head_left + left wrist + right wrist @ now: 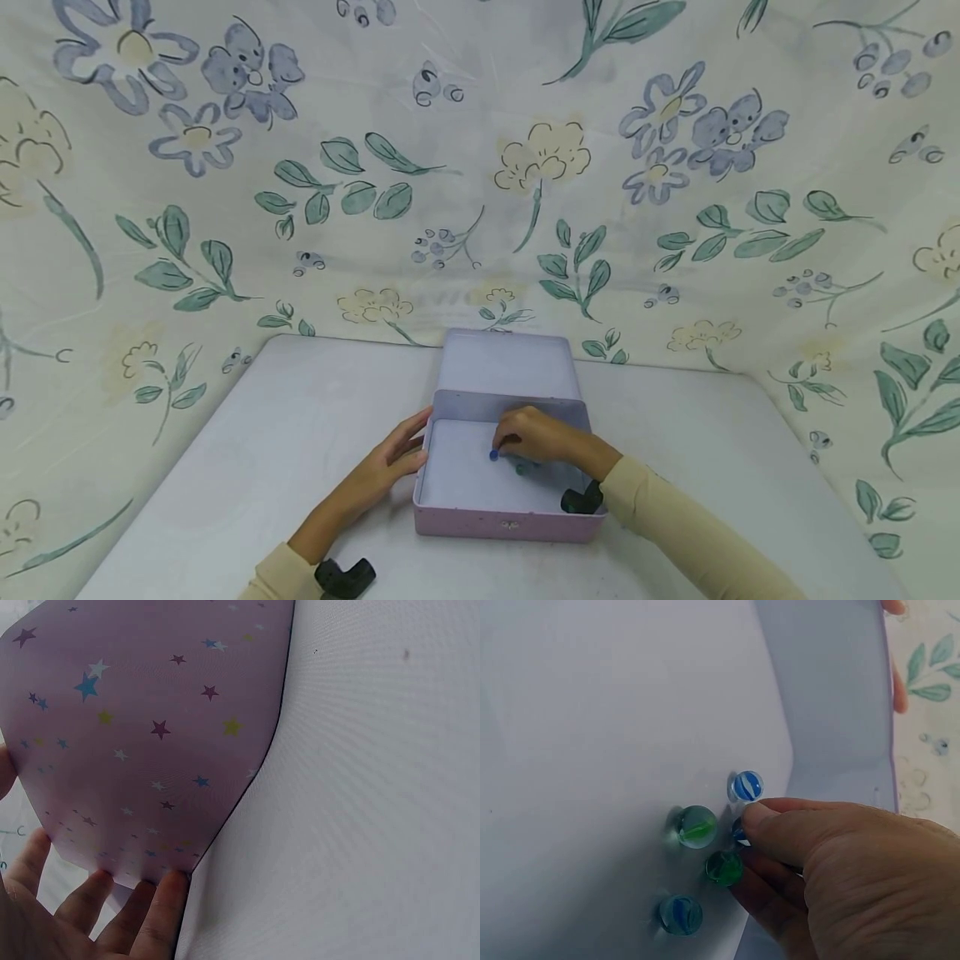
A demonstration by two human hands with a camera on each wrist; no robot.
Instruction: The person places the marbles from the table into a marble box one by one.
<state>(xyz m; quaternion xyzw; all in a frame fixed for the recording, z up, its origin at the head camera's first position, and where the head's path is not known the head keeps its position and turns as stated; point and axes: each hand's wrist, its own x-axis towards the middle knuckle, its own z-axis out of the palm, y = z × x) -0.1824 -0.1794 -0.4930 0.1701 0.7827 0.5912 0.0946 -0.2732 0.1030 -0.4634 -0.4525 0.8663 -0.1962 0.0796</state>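
Note:
A pink metal box [510, 523] with a pale inside stands with its lid [510, 362] tipped back. My left hand [386, 467] rests against its left side, fingertips touching the star-printed wall [150, 727]. Inside the box, my right hand [877, 877] reaches down with bent fingers, pinching a dark blue marble [739, 832] that its thumb partly hides. Close around those fingers lie a blue-and-white marble [748, 785], a clear marble with a green swirl [697, 827], a dark green marble [724, 868] and a pale blue marble [681, 915].
The box stands on a white table [330, 392]. Behind it hangs a floral cloth [465, 208], which also runs along both sides. Black camera mounts [345, 577] sit at the wrists, the right one over the box's front right corner.

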